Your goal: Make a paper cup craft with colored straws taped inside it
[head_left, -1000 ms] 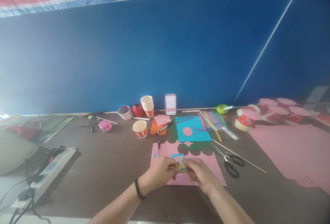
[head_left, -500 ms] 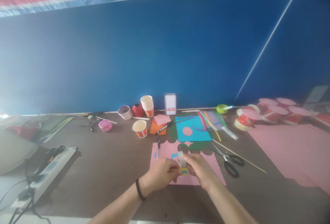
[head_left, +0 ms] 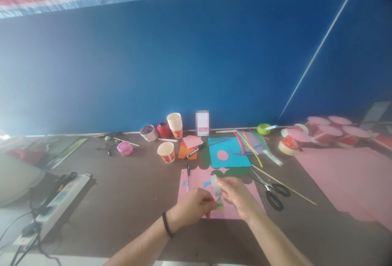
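The pink sheet [head_left: 241, 211] lies flat on the brown table [head_left: 128, 200], and both hands work just above it. Since a second ago the right hand [head_left: 237, 196] has drawn up and away from the left hand [head_left: 192, 208]: the small pale strip [head_left: 216, 185] it pinches between thumb and fingertips was level with the other hand then and now stands tilted above it, nearer the far edge of the sheet. The left hand has stayed low over the sheet, fingers closed on a small yellow-and-blue piece [head_left: 219, 204]. To my eye the two bits are being pulled apart, like a backing peeled off.

Just right of the sheet the scissors [head_left: 272, 192] lie untouched; beyond its far edge sits the blue card [head_left: 234, 153].

What the strip really is, tape or paper, is too blurred to tell, and the left fingertips hide most of the small piece.
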`<state>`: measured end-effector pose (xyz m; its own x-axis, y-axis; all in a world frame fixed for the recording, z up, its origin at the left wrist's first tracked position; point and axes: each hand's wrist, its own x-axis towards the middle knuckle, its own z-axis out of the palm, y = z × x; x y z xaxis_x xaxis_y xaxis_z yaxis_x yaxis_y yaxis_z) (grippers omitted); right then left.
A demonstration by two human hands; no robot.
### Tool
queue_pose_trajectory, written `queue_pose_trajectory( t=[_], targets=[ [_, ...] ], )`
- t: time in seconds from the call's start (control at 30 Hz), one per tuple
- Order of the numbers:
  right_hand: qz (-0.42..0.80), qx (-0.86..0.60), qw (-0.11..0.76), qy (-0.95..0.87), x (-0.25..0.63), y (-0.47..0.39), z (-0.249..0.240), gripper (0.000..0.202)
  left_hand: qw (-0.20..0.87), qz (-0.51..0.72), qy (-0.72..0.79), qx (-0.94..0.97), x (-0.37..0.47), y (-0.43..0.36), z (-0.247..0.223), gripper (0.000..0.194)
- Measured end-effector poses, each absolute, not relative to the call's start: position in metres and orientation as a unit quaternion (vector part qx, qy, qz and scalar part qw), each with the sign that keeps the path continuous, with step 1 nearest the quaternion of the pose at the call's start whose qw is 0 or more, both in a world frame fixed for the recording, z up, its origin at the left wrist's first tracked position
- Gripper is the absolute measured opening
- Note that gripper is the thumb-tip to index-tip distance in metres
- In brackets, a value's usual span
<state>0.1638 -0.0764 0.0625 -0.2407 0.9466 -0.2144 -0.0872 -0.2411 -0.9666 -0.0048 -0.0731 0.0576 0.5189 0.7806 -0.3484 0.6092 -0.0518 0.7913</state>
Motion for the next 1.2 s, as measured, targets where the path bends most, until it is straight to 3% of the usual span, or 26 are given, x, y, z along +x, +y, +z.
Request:
queue_pose_trajectory(
  t=[0.4, 0.6, 0.8, 1.2],
  targets=[
    [0.591, -0.473, 0.382, -0.53, 0.164, -0.093, 0.077, 0.034, 0.462, 0.099, 0.526, 0.707, -0.004, -0.065, 0.075, 0.029],
    [0.551, -0.479, 0.383, -0.566, 0.162, -0.116, 0.074, 0.027, 0.503, 0.161, 0.502, 0.685, -0.008, -0.061, 0.069, 0.025],
    [0.514, -0.481, 0.403, -0.585, 0.165, -0.13, 0.061, 0.021, 0.521, 0.174, 0.502, 0.668, -0.01, -0.062, 0.073, 0.033],
    [0.47, -0.485, 0.411, -0.613, 0.175, -0.14, 0.052, 0.025, 0.521, 0.198, 0.497, 0.666, -0.006, -0.069, 0.084, 0.03]
  ],
)
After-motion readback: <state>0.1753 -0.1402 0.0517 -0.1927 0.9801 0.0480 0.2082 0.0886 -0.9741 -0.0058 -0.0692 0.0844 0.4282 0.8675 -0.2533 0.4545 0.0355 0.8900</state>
